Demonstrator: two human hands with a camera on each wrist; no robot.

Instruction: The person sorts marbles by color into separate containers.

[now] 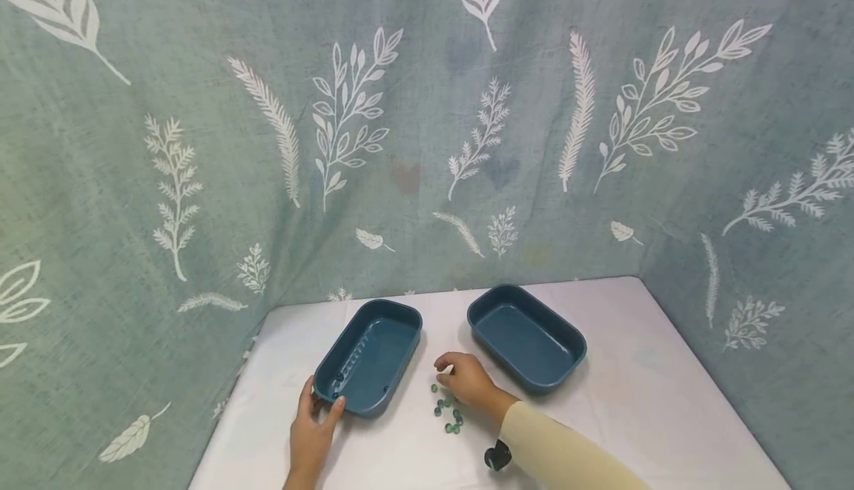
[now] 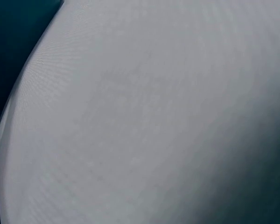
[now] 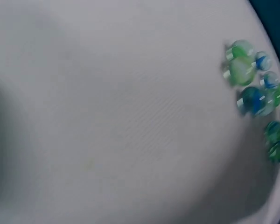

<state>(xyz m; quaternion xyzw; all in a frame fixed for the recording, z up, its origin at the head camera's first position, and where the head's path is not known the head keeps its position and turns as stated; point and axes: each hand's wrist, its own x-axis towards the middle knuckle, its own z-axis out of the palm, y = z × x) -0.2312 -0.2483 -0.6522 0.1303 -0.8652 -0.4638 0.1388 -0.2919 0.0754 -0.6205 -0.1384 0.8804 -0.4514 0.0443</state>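
Observation:
The left hand [image 1: 312, 431] holds the near end of the left blue tray [image 1: 394, 349], its thumb at the front rim and its fingers along the left side. A few dark marbles [image 1: 339, 377] lie inside that tray. Over the white tabletop between two trays is the right hand [image 1: 470, 382], fingers bent and a gap showing between the tips, with no marble seen between them. Just below it, several green and blue glass marbles [image 1: 448, 428] are scattered on the cloth. The right wrist view shows these marbles [image 3: 242, 70] at its right edge, with neither hand's fingers clear there.
A second blue tray [image 1: 527, 338] stands to the right, behind the right forearm, with no marbles seen in it. A black wrist device [image 1: 497, 456] sits under the right sleeve [image 1: 567, 449]. Leaf-patterned cloth [image 1: 414, 141] hangs behind and beside the white tabletop [image 1: 640, 401].

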